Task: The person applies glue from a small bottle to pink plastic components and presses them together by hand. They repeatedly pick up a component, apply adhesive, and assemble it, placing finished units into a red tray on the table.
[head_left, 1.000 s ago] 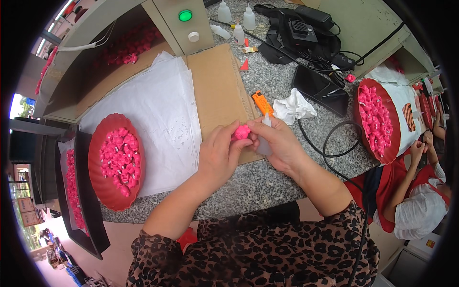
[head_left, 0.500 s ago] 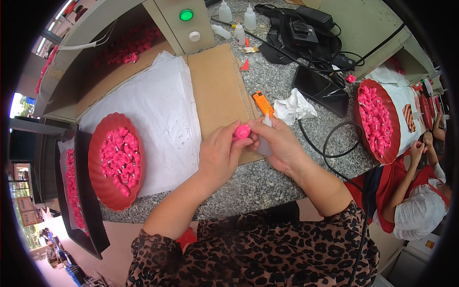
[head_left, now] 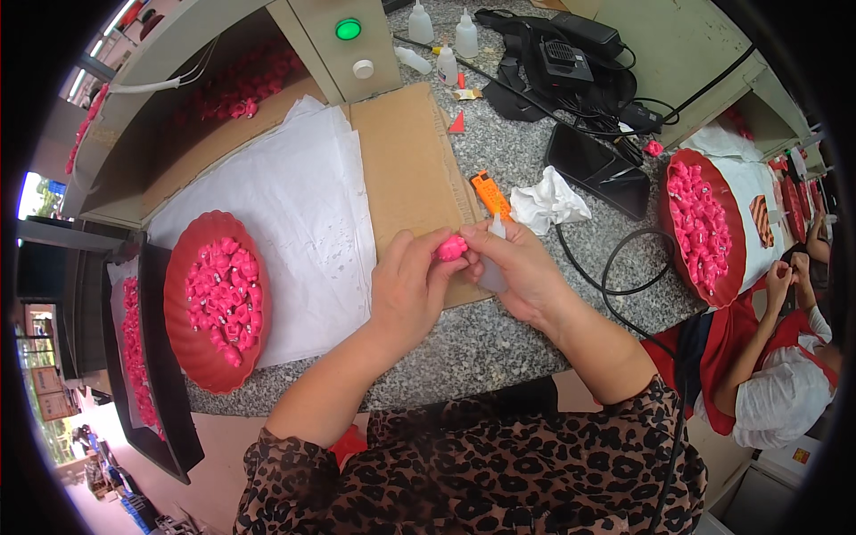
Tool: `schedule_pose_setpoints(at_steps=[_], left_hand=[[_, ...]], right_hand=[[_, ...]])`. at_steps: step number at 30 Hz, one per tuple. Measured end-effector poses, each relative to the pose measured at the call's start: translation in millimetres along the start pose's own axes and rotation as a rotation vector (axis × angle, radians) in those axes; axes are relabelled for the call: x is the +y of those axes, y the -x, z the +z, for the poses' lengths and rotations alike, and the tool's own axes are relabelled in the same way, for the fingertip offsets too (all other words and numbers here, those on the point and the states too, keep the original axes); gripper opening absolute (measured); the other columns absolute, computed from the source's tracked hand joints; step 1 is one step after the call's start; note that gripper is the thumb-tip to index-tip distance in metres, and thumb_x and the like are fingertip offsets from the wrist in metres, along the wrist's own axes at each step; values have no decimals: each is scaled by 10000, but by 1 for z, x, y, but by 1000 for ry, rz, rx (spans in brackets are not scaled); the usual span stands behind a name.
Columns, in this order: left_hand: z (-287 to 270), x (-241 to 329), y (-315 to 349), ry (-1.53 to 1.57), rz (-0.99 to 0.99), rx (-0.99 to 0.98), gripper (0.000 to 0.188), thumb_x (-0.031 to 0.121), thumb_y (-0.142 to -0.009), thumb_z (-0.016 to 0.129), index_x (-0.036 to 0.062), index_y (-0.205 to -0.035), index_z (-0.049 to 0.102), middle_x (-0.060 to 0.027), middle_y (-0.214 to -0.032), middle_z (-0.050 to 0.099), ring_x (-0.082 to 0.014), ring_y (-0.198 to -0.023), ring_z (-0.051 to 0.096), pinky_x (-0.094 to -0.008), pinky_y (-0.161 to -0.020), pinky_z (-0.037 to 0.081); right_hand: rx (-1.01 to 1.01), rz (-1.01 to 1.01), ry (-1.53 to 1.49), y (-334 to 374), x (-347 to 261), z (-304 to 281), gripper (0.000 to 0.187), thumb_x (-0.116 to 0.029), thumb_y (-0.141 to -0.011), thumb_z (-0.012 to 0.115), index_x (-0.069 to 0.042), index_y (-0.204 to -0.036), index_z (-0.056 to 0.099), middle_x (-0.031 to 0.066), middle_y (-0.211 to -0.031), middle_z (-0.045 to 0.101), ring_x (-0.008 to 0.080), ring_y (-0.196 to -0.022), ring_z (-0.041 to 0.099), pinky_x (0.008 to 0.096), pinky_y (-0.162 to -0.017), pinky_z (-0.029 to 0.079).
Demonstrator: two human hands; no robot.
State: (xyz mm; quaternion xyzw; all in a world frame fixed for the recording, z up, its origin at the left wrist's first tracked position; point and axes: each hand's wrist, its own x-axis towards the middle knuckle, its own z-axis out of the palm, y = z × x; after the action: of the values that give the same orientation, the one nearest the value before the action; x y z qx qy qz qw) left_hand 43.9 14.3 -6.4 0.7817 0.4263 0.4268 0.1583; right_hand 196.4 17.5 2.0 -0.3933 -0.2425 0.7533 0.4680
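Between the fingertips of both hands is a small pink plastic figure (head_left: 450,248), over the edge of the cardboard. My left hand (head_left: 409,278) pinches it from the left with thumb and fingers. My right hand (head_left: 520,267) touches its right side with thumb and index finger. Tucked in the right palm is a translucent squeeze bottle (head_left: 494,272), its pale nozzle pointing up past the thumb. On the left, a red scalloped bowl (head_left: 181,294) holds many similar pink pieces. The white paper (head_left: 308,187) lies between that bowl and the cardboard sheet (head_left: 397,169).
Beyond my right hand lie an orange lighter (head_left: 491,194), crumpled white tissue (head_left: 548,198) and a black phone (head_left: 599,169). Several small bottles (head_left: 465,36) and black cables stand at the back. Another red bowl (head_left: 736,259) is at right, near a co-worker's hands (head_left: 785,275). A black tray (head_left: 169,392) sits at far left.
The pink figure has turned slightly between my fingertips, so a different side shows. Both hands stay in nearly the same place; the co-worker's hands shifted a little.
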Motion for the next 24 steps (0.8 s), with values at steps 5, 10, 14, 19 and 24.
schedule_pose_setpoints(at_steps=[5,10,14,19,24], left_hand=[[0,-1,1,3,-8,7,311,47,-708,639,41,-1001,535,-110,-751,472,-258,-624,507,-339,-513,422],[-1,-1,2,-17,-29,-4,311,52,-711,640,40,-1002,532,-106,-751,475,-257,-616,510,-337,-502,422],[0,-1,1,29,-17,8,339,81,-710,651,19,-1014,513,-115,-756,511,-267,-643,528,-345,-529,428],[-3,1,0,10,-8,-18,372,114,-706,662,-3,-1019,498,-130,-771,546,-282,-685,547,-356,-567,434],[-2,-2,2,35,-8,-15,365,103,-710,665,4,-1022,504,-125,-776,543,-271,-686,550,-337,-567,438]], right_hand=[[1,-15,7,1,0,0,131,-163,-823,588,-66,-741,553,2,-660,543,66,-552,486,196,-515,373],[-14,-22,-4,0,1,0,130,-172,-824,593,-66,-756,560,2,-668,550,63,-554,487,192,-516,375],[-5,-18,2,1,0,0,132,-183,-827,594,-66,-771,565,2,-672,552,63,-560,491,190,-516,380],[-9,-19,-2,1,0,1,137,-188,-829,594,-64,-779,565,5,-668,548,68,-563,494,190,-518,386],[-19,-25,-24,2,-1,3,149,-185,-836,585,-53,-773,561,11,-663,541,76,-561,492,196,-529,394]])
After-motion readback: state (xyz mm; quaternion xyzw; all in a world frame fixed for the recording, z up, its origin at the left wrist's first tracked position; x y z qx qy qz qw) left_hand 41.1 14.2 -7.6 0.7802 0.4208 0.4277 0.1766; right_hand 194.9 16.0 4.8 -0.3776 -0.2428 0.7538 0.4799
